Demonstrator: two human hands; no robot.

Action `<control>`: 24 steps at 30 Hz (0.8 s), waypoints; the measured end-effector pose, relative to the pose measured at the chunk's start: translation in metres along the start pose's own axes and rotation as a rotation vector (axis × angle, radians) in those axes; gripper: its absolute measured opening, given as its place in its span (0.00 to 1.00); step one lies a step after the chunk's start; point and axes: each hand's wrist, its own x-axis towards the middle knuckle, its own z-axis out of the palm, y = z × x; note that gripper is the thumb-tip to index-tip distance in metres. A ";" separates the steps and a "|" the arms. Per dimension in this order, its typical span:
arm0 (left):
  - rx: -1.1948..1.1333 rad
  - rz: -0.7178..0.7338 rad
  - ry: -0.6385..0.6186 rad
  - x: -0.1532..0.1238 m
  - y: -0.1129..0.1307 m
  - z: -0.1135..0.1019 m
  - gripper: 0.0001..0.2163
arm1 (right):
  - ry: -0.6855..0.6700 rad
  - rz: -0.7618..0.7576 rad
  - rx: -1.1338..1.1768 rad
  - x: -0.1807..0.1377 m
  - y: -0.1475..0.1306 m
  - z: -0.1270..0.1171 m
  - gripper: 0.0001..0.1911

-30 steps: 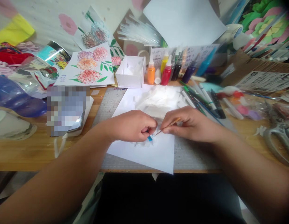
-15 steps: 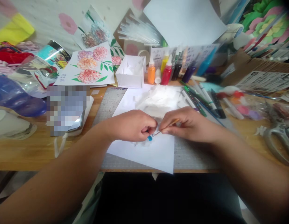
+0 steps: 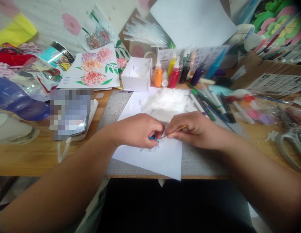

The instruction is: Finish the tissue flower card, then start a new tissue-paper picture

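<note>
Over a white sheet of paper (image 3: 165,165), my two hands meet with the fingers nearly touching. My left hand (image 3: 137,131) is closed in a pinch on a small blue piece (image 3: 152,137), mostly covered by its fingers. A thin wooden-coloured stick (image 3: 179,129) is held between the thumb and fingers of my right hand (image 3: 199,129); its tip points at the blue piece. Whether tip and piece touch, I cannot tell. Behind the hands lies a pile of thin white paper (image 3: 168,101), and small pale scraps lie below the left hand.
A grey cutting mat (image 3: 201,161) lies under the sheet. Behind stand a white box (image 3: 135,79) and paint bottles such as an orange one (image 3: 158,76). Pens (image 3: 205,103) and scissors (image 3: 288,145) lie to the right, a phone (image 3: 75,115) to the left.
My left fingers have curled further round the blue piece, which now sits higher and more inside them. The stick's tip has moved slightly up with my right hand.
</note>
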 end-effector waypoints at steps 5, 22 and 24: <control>0.019 0.022 0.054 0.002 0.001 0.003 0.02 | -0.001 0.116 0.087 -0.002 0.002 -0.004 0.04; 0.092 -0.086 0.087 0.006 0.004 0.005 0.04 | -0.049 0.177 0.151 -0.001 -0.001 -0.006 0.05; 0.074 -0.080 0.107 0.005 0.004 0.004 0.04 | -0.002 0.190 0.120 -0.002 0.000 -0.006 0.05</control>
